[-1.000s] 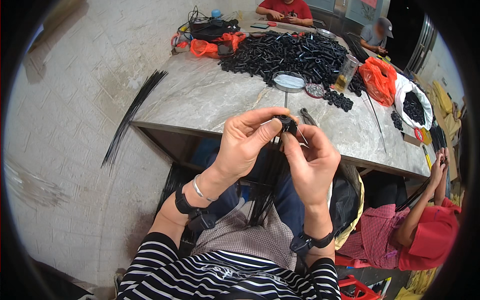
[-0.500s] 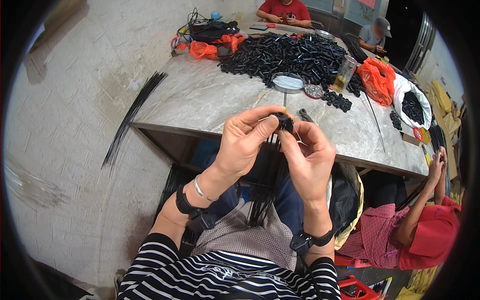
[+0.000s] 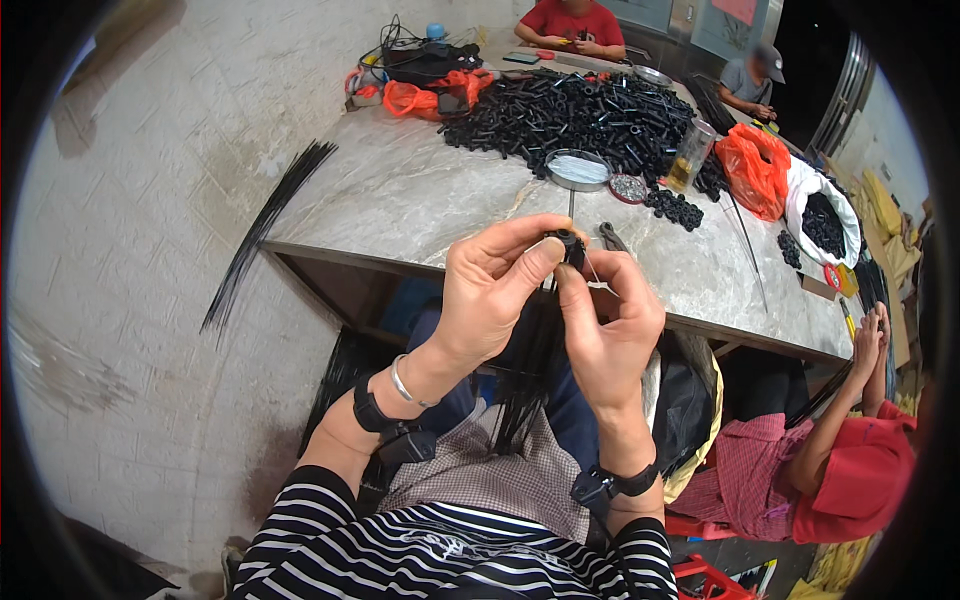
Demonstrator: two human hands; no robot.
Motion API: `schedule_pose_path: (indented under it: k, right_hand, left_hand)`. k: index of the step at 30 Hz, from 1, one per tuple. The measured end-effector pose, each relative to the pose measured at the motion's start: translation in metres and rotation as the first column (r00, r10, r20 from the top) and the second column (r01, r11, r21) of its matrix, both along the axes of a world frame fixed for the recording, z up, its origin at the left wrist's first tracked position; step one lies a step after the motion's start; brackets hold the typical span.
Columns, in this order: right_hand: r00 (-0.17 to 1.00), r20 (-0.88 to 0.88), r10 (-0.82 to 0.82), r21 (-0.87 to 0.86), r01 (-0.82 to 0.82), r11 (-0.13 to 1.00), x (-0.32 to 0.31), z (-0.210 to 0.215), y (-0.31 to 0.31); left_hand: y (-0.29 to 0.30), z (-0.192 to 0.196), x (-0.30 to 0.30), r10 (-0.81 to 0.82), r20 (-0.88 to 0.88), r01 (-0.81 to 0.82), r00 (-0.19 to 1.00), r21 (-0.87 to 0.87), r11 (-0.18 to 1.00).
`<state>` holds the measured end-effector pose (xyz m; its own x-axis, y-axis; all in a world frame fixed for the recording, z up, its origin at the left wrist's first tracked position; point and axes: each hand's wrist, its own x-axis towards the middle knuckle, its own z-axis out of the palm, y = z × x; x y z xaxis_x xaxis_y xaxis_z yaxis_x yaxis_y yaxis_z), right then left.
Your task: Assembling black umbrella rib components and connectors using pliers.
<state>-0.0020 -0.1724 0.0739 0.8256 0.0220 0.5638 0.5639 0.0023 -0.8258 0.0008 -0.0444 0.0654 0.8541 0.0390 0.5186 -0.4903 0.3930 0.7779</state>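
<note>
**Small black part (image 3: 571,246) pinched from both sides**

At far left, a bundle of thin black rods (image 3: 268,235) juts over the edge of the surface (image 3: 420,195). Beside it, the left forearm slants up and inward, with a silvery bracelet (image 3: 400,382) and dark wristband (image 3: 370,405). The left hand (image 3: 490,285) points right, its index finger reaching over the top of the black part and its thumb against the near side: a narrow pinch. The part shows against the near edge of the surface, with dark strands (image 3: 525,385) hanging below it toward the lap. The right hand (image 3: 618,325) rises steeply, thumb upright against the part's lower side, other fingers curled, a thin pale strand (image 3: 592,266) by its index finger. Just beyond, a hand tool (image 3: 611,237) lies on the surface.
</note>
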Motion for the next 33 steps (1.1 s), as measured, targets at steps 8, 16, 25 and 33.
schedule_pose_path:
  k: [8,16,25,33]
  right_hand:
    - [0.927,0.348,-0.143,-0.115,0.194,0.974,-0.002,-0.002,0.013]
    - [0.995,0.045,0.094,0.076,-0.097,0.992,-0.02,0.001,0.026]
    - [0.987,0.157,-0.033,-0.023,0.037,0.999,-0.025,0.001,0.038]
    - [0.991,0.132,-0.019,-0.07,0.028,0.997,-0.02,0.006,0.036]
  left_hand:
    - [0.004,0.003,-0.003,-0.115,-0.06,0.099,0.992,-0.221,0.97]
    - [0.017,0.004,-0.015,-0.135,-0.069,0.114,0.988,-0.245,0.963]
    - [0.026,-0.001,-0.023,-0.051,0.024,0.055,0.998,-0.213,0.975]
    - [0.027,-0.004,-0.023,-0.018,0.023,0.023,1.0,-0.222,0.975]
